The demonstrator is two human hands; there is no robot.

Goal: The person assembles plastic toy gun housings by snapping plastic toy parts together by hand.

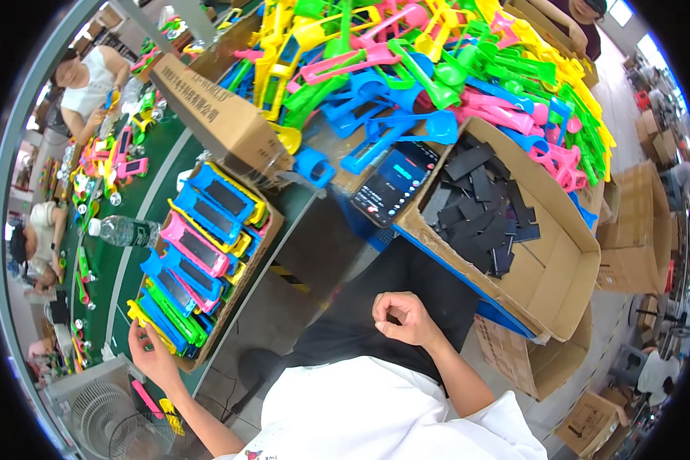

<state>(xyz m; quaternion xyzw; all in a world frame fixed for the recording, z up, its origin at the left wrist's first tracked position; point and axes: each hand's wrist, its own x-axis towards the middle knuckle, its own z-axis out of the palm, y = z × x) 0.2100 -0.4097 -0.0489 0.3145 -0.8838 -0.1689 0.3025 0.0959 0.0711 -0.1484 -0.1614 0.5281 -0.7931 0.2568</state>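
My left hand (pixel 152 354) reaches out to the near corner of a shallow cardboard tray (pixel 271 223) and touches the yellow and blue pieces there. The tray holds several rows of blue, pink, green and yellow plastic frames (pixel 199 249) with dark panels. My right hand (pixel 403 317) rests above my dark lap with its fingers curled in and nothing visible in it. A big heap of bright plastic parts (pixel 437 69) covers the table beyond. An open carton (pixel 560 261) to my right holds black flat strips (pixel 479 207).
A phone (pixel 395 182) with a lit screen lies between the heap and the carton. A long cardboard box (pixel 211 115) lies over the tray's far end. A water bottle (pixel 123 231) lies on the green belt (pixel 142 192). Other people work at left and top right. A fan (pixel 100 418) stands low left.
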